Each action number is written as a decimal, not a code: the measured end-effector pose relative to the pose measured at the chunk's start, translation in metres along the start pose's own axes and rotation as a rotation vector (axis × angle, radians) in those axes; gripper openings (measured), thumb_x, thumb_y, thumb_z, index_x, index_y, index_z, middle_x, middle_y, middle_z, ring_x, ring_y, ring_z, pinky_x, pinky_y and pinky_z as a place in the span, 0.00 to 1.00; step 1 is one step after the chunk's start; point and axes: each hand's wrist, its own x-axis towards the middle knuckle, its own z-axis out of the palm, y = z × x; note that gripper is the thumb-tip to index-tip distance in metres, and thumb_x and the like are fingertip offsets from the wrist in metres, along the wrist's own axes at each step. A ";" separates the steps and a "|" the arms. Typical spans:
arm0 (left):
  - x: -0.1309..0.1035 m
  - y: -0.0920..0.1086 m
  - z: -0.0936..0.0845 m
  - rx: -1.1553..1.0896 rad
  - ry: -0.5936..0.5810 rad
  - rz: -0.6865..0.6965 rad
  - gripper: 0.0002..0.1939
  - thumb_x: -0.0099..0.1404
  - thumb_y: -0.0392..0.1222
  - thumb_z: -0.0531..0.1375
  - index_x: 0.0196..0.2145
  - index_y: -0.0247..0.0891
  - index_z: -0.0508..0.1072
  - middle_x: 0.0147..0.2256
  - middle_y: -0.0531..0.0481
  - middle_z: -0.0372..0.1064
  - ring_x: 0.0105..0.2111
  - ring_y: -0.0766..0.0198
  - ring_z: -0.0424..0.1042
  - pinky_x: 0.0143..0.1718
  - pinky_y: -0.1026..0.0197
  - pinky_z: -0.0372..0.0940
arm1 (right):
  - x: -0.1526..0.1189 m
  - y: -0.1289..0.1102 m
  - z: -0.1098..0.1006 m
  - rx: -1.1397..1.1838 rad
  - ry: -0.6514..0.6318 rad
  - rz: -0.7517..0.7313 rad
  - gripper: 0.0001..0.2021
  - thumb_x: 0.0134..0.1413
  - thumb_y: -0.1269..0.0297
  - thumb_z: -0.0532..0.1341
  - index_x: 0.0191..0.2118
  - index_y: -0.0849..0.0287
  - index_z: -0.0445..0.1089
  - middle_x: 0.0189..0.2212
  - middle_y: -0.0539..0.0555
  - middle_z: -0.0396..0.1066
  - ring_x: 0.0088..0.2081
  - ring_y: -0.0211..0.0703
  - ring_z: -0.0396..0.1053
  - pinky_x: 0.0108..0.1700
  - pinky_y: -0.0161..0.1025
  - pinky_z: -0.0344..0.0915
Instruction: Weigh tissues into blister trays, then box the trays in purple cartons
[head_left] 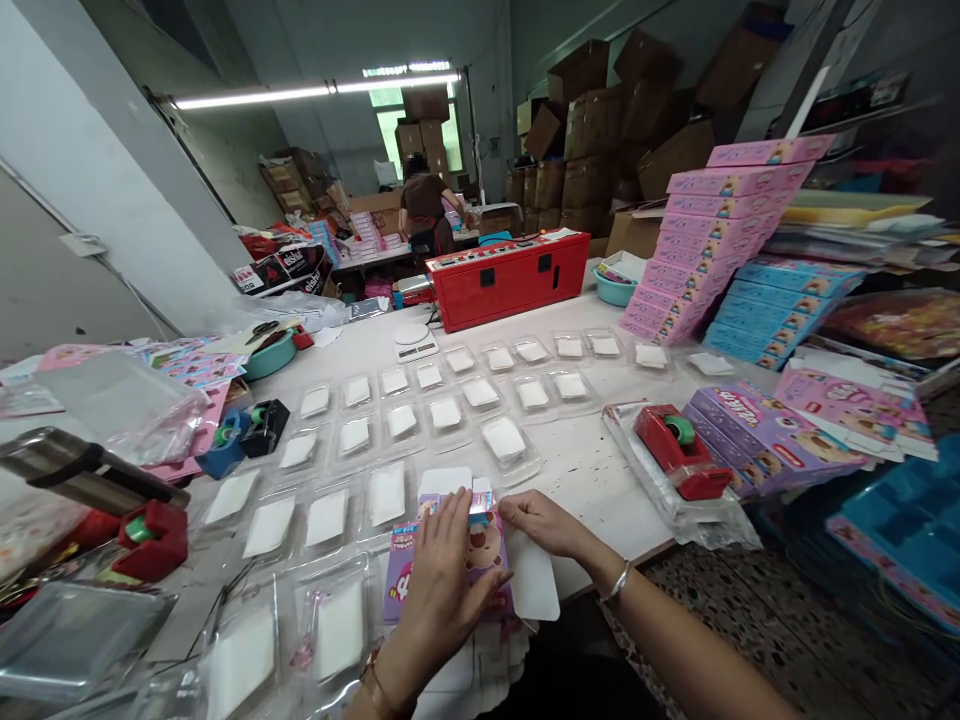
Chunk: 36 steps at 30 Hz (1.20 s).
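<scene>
A purple printed carton (487, 545) with a bear picture lies at the table's near edge, its white flaps spread at the top and right. Across its face my left hand (450, 555) rests flat, fingers stretched toward the top flap and thumb out to the right. My right hand (544, 522) pinches the carton's upper right edge, just above a white side flap (536, 580). Beneath it, more white card pieces (480, 665) are partly hidden by my left arm. Rows of clear plastic trays, each with a white packet (326, 517), stand to the left and beyond.
A red machine (510, 285) and a white scale (415, 340) stand at the back. Stacked pink boxes (682, 250), blue boxes (780, 300) and a red tape dispenser (682, 450) are on the right. A steel flask (82, 465) lies left. A person (427, 205) works farther back.
</scene>
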 end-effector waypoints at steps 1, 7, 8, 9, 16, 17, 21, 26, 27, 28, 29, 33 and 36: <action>0.005 0.001 -0.004 0.026 0.021 -0.003 0.45 0.63 0.45 0.64 0.69 0.40 0.43 0.65 0.30 0.58 0.65 0.39 0.57 0.60 0.29 0.57 | 0.000 -0.004 0.000 -0.008 0.020 -0.014 0.34 0.52 0.28 0.55 0.24 0.61 0.68 0.23 0.48 0.66 0.28 0.39 0.60 0.34 0.36 0.58; 0.012 0.026 -0.022 0.089 -0.006 0.105 0.45 0.58 0.48 0.68 0.67 0.40 0.53 0.66 0.34 0.57 0.67 0.37 0.52 0.64 0.27 0.48 | -0.001 -0.014 0.003 0.005 0.108 -0.044 0.34 0.58 0.31 0.50 0.26 0.61 0.67 0.24 0.50 0.68 0.28 0.39 0.62 0.32 0.36 0.59; 0.009 0.029 -0.023 0.091 -0.030 0.114 0.45 0.57 0.48 0.69 0.67 0.40 0.54 0.66 0.34 0.57 0.67 0.37 0.52 0.63 0.27 0.49 | -0.001 -0.012 0.003 0.011 0.112 -0.040 0.34 0.58 0.30 0.50 0.27 0.61 0.68 0.25 0.51 0.69 0.29 0.41 0.64 0.33 0.37 0.61; 0.006 0.030 -0.022 0.092 -0.045 0.111 0.46 0.57 0.48 0.69 0.67 0.40 0.54 0.66 0.34 0.57 0.67 0.37 0.51 0.63 0.27 0.50 | -0.002 -0.011 0.003 0.017 0.117 -0.035 0.35 0.58 0.30 0.50 0.28 0.62 0.70 0.26 0.52 0.71 0.30 0.42 0.66 0.34 0.38 0.62; -0.011 0.006 -0.023 0.039 0.011 0.033 0.49 0.61 0.48 0.66 0.70 0.40 0.43 0.66 0.31 0.56 0.67 0.38 0.53 0.62 0.31 0.54 | -0.015 -0.013 -0.001 -0.030 0.166 -0.059 0.34 0.62 0.35 0.50 0.41 0.62 0.78 0.35 0.58 0.79 0.39 0.52 0.75 0.43 0.45 0.70; -0.010 0.002 -0.026 0.034 0.071 0.014 0.48 0.62 0.48 0.65 0.70 0.40 0.41 0.66 0.31 0.57 0.66 0.39 0.54 0.62 0.32 0.55 | -0.019 -0.018 -0.001 -0.107 0.188 -0.115 0.31 0.63 0.37 0.52 0.45 0.61 0.78 0.39 0.58 0.79 0.42 0.52 0.75 0.46 0.45 0.69; -0.003 -0.001 -0.036 0.124 0.283 0.018 0.47 0.64 0.50 0.62 0.71 0.37 0.41 0.66 0.29 0.55 0.68 0.38 0.50 0.63 0.33 0.50 | -0.030 -0.042 0.013 -0.747 0.289 -0.543 0.24 0.67 0.48 0.56 0.57 0.60 0.71 0.40 0.61 0.78 0.40 0.49 0.74 0.44 0.44 0.68; -0.006 0.009 -0.018 0.184 0.108 0.211 0.50 0.58 0.41 0.62 0.71 0.32 0.39 0.67 0.32 0.54 0.69 0.43 0.48 0.66 0.40 0.45 | -0.032 -0.042 0.039 -1.067 0.164 -0.780 0.26 0.66 0.45 0.54 0.49 0.66 0.72 0.36 0.65 0.76 0.39 0.54 0.72 0.44 0.50 0.68; -0.011 0.009 -0.009 0.172 0.071 0.236 0.52 0.57 0.42 0.62 0.70 0.30 0.38 0.66 0.32 0.55 0.68 0.43 0.51 0.65 0.42 0.47 | -0.034 -0.037 0.040 -1.019 0.113 -0.761 0.29 0.64 0.40 0.53 0.47 0.66 0.72 0.36 0.65 0.76 0.39 0.54 0.72 0.44 0.50 0.68; -0.017 0.008 0.001 0.163 0.050 0.242 0.53 0.57 0.43 0.62 0.71 0.29 0.37 0.65 0.32 0.58 0.66 0.43 0.56 0.64 0.43 0.50 | -0.036 -0.032 0.037 -0.935 0.055 -0.720 0.32 0.62 0.36 0.52 0.46 0.65 0.72 0.36 0.64 0.76 0.38 0.54 0.72 0.43 0.50 0.69; -0.023 0.006 0.012 0.165 0.046 0.233 0.53 0.57 0.44 0.62 0.71 0.30 0.36 0.64 0.34 0.61 0.63 0.43 0.60 0.62 0.44 0.52 | -0.039 -0.026 0.033 -0.823 0.007 -0.660 0.34 0.60 0.33 0.51 0.46 0.64 0.72 0.36 0.62 0.76 0.38 0.53 0.73 0.43 0.48 0.69; -0.052 0.006 0.059 0.254 0.109 0.033 0.53 0.54 0.33 0.59 0.72 0.41 0.36 0.59 0.44 0.69 0.56 0.49 0.69 0.57 0.49 0.56 | -0.034 -0.010 0.002 -0.454 0.218 -0.388 0.27 0.66 0.39 0.49 0.50 0.57 0.72 0.44 0.59 0.76 0.47 0.49 0.74 0.50 0.45 0.69; -0.065 0.014 0.081 0.284 0.169 -0.039 0.54 0.54 0.37 0.61 0.72 0.43 0.36 0.58 0.42 0.70 0.55 0.44 0.68 0.57 0.44 0.54 | 0.000 0.002 -0.014 -0.657 0.630 -0.150 0.24 0.63 0.47 0.58 0.57 0.56 0.68 0.56 0.65 0.68 0.60 0.60 0.63 0.60 0.57 0.60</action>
